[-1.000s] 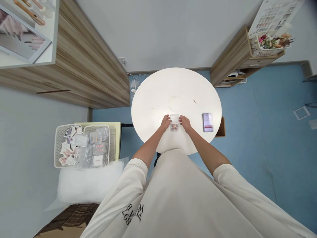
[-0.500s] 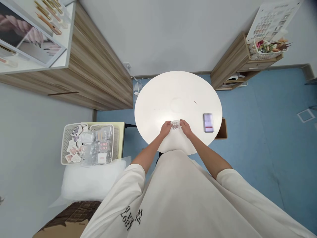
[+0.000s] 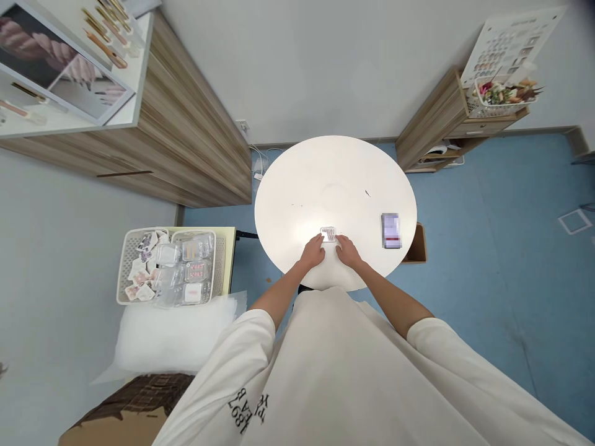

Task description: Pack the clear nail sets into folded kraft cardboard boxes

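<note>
A small clear plastic case (image 3: 328, 233) with rows of small reddish pieces, which look like false nails, is at the near middle of the round white table (image 3: 297, 179). My left hand (image 3: 313, 251) has its fingertips at the case's left edge and near corner. On the other side, my right hand (image 3: 348, 251) pinches at the right edge with fingers and thumb. Both hands rest low over the tabletop. Too small to make out is whether the lid is fully closed.
A phone (image 3: 391, 230) lies right on the table, with a small dark sliver (image 3: 367, 193) beyond. Left stand white baskets (image 3: 121, 266) of cards and clear packs, above white wrap (image 3: 176, 341). Wooden cabinets (image 3: 199, 118) flank the table; a brown bin (image 3: 419, 243) sits below right.
Both hands have shifted slightly toward my body, and their fingers now sit at the case's near corners. The case itself has barely moved, and more of its outline shows.
</note>
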`<state>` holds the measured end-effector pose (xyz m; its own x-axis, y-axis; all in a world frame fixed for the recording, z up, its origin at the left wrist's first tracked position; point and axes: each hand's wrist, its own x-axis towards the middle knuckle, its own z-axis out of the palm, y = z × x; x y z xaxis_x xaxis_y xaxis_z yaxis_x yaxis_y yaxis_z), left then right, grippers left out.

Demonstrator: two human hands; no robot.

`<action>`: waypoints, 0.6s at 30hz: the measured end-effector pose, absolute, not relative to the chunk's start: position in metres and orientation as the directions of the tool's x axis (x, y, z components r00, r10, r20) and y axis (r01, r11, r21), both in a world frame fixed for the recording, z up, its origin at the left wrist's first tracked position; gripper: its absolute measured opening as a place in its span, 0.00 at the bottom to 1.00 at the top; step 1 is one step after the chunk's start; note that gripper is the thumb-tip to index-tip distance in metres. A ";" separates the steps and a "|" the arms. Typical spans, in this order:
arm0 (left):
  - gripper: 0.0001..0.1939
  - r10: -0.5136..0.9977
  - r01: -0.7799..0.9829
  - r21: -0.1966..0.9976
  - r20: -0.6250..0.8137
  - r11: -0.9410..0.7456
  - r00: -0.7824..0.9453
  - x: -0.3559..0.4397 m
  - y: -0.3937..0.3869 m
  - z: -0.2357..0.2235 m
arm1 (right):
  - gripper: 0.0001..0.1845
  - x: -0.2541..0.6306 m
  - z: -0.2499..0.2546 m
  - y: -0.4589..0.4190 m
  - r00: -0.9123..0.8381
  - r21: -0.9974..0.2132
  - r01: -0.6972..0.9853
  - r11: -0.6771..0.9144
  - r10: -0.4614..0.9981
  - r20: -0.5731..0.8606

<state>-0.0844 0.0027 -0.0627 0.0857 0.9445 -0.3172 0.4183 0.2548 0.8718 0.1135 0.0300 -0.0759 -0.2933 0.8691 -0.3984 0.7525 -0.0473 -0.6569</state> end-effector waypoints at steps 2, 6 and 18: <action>0.31 0.942 0.484 0.857 -0.290 0.176 0.171 -0.084 -0.002 -0.063 | 0.33 0.114 -0.073 0.027 -0.372 -0.570 0.817 0.090 0.837 -0.401; 0.40 0.848 0.760 0.649 -0.424 0.039 0.318 -0.081 -0.007 -0.063 | 0.36 0.116 -0.070 0.023 -0.461 -0.380 0.874 0.303 0.765 -0.450; 0.48 0.752 0.923 0.358 -0.569 -0.138 0.333 -0.076 -0.009 -0.063 | 0.41 0.105 -0.067 0.015 -0.436 -0.182 0.896 0.404 0.727 -0.530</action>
